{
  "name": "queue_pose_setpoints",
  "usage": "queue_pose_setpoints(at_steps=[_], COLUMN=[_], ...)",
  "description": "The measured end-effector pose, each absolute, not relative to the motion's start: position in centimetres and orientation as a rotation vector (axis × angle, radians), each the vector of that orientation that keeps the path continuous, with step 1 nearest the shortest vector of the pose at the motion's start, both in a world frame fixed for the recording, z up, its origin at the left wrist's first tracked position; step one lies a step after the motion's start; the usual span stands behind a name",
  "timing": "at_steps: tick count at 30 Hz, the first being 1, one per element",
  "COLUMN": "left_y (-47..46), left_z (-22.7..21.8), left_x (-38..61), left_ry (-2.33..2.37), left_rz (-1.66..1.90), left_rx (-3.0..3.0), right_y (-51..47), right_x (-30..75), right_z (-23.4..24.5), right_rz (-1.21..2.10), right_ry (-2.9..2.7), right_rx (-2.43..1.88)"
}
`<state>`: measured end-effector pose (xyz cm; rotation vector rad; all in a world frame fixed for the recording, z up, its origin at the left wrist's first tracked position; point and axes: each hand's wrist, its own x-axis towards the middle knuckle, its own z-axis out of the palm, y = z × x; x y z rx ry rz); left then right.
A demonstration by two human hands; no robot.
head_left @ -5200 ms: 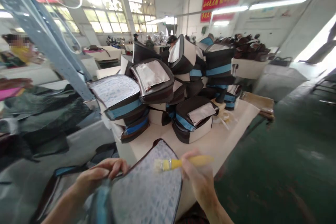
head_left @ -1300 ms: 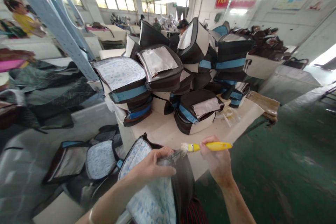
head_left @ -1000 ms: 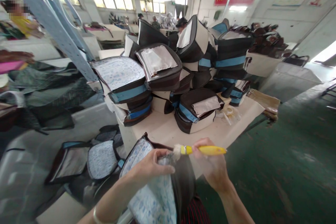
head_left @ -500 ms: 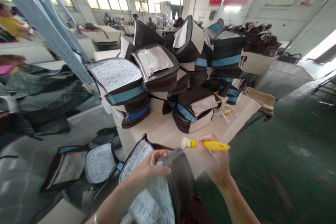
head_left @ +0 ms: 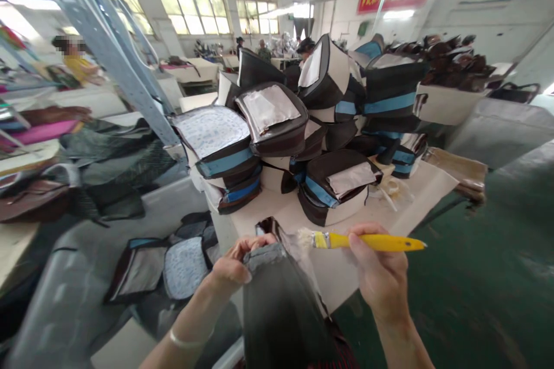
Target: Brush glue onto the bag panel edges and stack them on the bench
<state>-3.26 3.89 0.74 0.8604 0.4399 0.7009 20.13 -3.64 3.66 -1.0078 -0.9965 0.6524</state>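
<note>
My left hand [head_left: 234,259] grips the top edge of a dark grey padded bag panel [head_left: 283,305], which stands upright in front of me. Its patterned lining is mostly hidden. My right hand [head_left: 381,268] holds a flat paintbrush [head_left: 367,242] with a yellow handle and pale bristles. The bristles sit just right of the panel's upper edge, close to it or touching it; I cannot tell which. A thin bangle [head_left: 186,340] circles my left wrist.
Beyond my hands, a cream table [head_left: 426,190] carries a tall heap of dark bags with blue bands [head_left: 277,127]. Open bag pieces [head_left: 185,268] lie at lower left. A steel ladder-like beam [head_left: 112,63] rises at left, and a green floor [head_left: 489,277] lies right.
The bag now shows its dark outer side instead of its blue-patterned lining and stands more upright. The brush has moved right, and my left hand has shifted to the panel's top edge.
</note>
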Motion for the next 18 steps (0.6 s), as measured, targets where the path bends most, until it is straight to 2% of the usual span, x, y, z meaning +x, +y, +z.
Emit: queue_pose_setpoints(at_steps=[7, 12, 15, 18], left_y=[4.2, 4.2, 3.8, 3.4], left_z=[-3.6, -7.1, -8.1, -8.4], left_x=[-5.6, -7.9, -8.6, -8.8], left_ry=[0.521, 0.649, 0.699, 0.768], left_rz=[0.806, 0.912, 1.011, 1.035], left_rx=[0.567, 0.507, 0.471, 0.458], right_y=[-2.6, -2.4, -2.7, -2.7], right_x=[16.1, 13.9, 13.4, 13.1], right_z=[3.6, 3.2, 2.8, 2.5], right_rz=[0.844, 0.802, 0.749, 0.858], right_ry=[-1.148, -1.311, -1.273, -1.332], right_rx=[-0.936, -0.88, -0.866, -0.87])
